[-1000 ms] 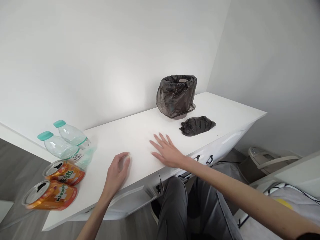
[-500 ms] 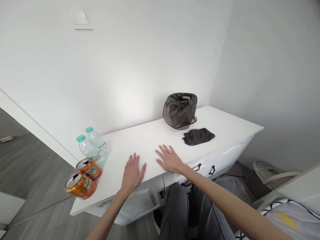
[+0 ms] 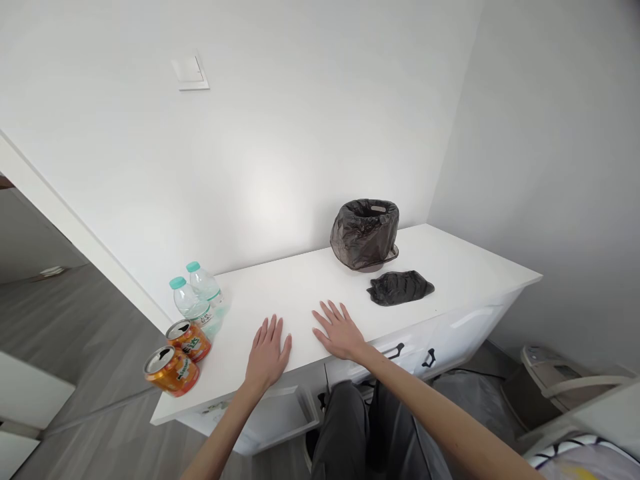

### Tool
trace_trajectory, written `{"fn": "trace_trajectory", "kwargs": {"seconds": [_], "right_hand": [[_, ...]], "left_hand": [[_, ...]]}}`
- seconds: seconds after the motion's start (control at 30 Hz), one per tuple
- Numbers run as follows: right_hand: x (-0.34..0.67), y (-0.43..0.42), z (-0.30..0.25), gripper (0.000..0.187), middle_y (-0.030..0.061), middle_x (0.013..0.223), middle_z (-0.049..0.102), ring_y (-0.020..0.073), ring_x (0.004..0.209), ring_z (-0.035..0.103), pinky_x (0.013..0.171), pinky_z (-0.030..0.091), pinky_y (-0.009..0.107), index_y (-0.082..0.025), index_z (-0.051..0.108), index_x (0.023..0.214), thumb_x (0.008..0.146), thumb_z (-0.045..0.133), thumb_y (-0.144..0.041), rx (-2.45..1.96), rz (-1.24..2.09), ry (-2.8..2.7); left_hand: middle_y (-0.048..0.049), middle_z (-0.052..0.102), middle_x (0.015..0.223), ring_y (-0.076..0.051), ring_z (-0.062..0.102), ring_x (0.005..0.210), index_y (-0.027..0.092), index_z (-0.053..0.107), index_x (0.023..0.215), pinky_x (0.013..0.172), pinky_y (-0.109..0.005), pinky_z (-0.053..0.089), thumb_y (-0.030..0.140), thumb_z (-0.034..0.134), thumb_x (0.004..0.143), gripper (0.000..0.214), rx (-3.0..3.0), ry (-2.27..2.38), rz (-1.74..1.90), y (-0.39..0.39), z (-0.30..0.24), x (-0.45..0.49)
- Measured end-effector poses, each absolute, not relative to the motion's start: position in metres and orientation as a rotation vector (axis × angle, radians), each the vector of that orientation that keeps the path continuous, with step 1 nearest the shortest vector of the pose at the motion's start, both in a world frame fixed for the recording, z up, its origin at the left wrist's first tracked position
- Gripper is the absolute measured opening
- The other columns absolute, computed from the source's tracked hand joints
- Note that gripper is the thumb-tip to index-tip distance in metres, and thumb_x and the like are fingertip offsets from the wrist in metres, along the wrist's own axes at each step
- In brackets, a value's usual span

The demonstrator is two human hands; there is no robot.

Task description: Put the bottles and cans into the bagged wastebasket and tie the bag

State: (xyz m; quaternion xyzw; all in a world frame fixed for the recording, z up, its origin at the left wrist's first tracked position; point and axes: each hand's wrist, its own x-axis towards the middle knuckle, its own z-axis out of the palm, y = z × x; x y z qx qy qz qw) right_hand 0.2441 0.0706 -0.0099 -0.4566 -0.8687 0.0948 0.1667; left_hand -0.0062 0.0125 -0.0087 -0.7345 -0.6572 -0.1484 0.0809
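Observation:
My left hand (image 3: 268, 353) lies flat on the white cabinet top (image 3: 280, 283), palm down, holding nothing. Beside it, my right hand (image 3: 340, 333) also rests flat with its fingers spread. Nearest to the right hand is a folded black plastic bag (image 3: 401, 288). Behind that bag stands a small trash bin (image 3: 367, 235) lined with a black bag folded over its rim. Left of my left hand are two opened orange soda cans, a front can (image 3: 173, 372) and a rear can (image 3: 189, 340). Just past them stand two clear bottles with teal caps, one bottle (image 3: 191, 303) and another bottle (image 3: 205, 283).
Drawers with black handles (image 3: 397, 351) face my knees below the top. A light switch (image 3: 191, 72) is on the wall behind. On the floor at right is a grey-beige bin-like container (image 3: 545, 383). The cans stand close to the cabinet's left edge.
The camera view has shifted slightly, so the whole scene sits a little lower and further right. Both hands stay flat on the cabinet top, and the objects stand where they were.

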Motion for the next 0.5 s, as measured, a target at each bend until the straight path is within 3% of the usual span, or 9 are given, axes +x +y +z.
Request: {"fn": "trace_trajectory", "kwargs": {"seconds": [0.37,0.5], "right_hand": [[0.249,0.062,0.006,0.067,0.0102,0.175,0.019,0.0315,0.163,0.010,0.130,0.007,0.059,-0.022,0.035,0.165,0.109,0.020,-0.055,-1.254,0.375,-2.491],[0.264,0.077,0.040,0.065,0.0136,0.168,0.038,0.0375,0.159,0.023,0.126,0.010,0.068,-0.022,0.040,0.163,0.107,0.030,-0.052,-1.214,0.390,-2.543]], "left_hand": [[-0.0145,0.046,0.163,-0.035,0.038,0.154,0.014,0.054,0.153,0.125,-0.053,0.032,0.040,0.038,0.104,0.058,-2.006,-2.005,-0.434,0.000,-0.001,0.004],[-0.0135,0.047,0.162,-0.033,0.041,0.153,0.015,0.055,0.153,0.124,-0.052,0.034,0.039,0.037,0.104,0.057,-1.976,-2.014,-0.411,-0.001,0.002,0.004]]}}
